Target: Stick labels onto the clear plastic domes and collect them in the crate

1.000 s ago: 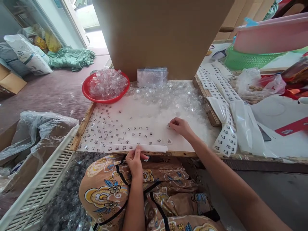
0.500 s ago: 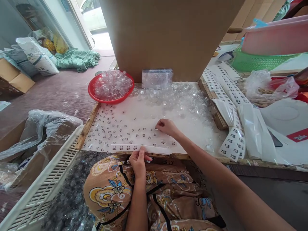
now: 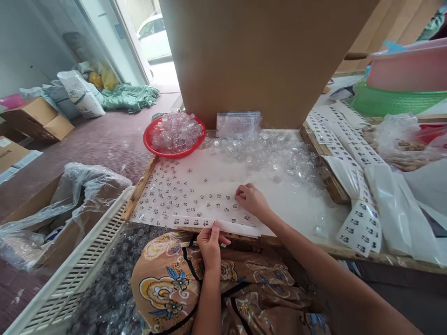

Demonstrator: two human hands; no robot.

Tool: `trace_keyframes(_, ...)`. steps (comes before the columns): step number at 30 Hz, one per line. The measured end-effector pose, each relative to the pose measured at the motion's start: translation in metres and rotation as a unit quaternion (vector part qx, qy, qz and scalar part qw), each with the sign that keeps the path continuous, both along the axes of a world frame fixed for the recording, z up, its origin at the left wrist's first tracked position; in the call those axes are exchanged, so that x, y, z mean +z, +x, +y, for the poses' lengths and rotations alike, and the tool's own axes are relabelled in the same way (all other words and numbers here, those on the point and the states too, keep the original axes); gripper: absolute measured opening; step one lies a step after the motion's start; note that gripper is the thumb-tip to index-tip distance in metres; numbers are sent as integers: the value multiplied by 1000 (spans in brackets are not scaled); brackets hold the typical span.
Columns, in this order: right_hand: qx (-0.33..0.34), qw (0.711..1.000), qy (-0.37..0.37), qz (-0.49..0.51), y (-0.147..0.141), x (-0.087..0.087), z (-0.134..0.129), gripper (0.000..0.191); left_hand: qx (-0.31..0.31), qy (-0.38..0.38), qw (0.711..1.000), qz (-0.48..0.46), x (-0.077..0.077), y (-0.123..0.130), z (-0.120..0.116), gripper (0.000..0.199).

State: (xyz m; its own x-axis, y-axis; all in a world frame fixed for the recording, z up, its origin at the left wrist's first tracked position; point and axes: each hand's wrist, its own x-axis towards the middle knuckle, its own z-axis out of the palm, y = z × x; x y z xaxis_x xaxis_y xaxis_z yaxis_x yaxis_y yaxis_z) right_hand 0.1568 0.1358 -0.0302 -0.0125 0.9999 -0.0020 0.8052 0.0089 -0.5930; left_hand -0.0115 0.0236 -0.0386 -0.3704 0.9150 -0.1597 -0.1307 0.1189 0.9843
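My left hand [image 3: 211, 242] pinches a white strip with small black panda prints [image 3: 240, 228] at the front edge of the white work board [image 3: 223, 170]. Over the middle of the board, my right hand [image 3: 252, 199] has its fingers closed near the surface; whatever may be between the fingertips is too small to make out. Small panda prints [image 3: 185, 196] are spread in loose rows across the board's left part. Clear round plastic pieces [image 3: 275, 151] lie scattered along its back and right side.
A red bowl [image 3: 148, 142] heaped with clear pieces sits at the back left. Behind the board stands a large cardboard panel [image 3: 265, 60]. More sticker strips [image 3: 359, 218] lie at the right, and a white plastic basket [image 3: 87, 251] is at the left.
The camera view has shifted, so everything appears a little further right and lower. Both hands stay at nearly the same places on the board, the left still on the strip.
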Motion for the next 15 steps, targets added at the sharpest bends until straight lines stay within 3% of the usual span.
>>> trace_keyframes(3, 34, 999, -8, 14, -2, -3, -10, 8, 3, 4, 1000, 3, 0, 0, 0, 43)
trace_keyframes(7, 52, 998, -20, 32, -2, -1, -11, 25, -4, 0, 1000, -4, 1, 0, -1, 43)
trace_keyframes(12, 25, 993, 78, -79, 11, 0, 10, 20, -6, -4, 1000, -20, 2, 0, -1, 44)
trace_keyframes(15, 38, 989, 74, -126, 18, -5, 17, 21, -5, -2, 1000, -21, 1, 0, -1, 44)
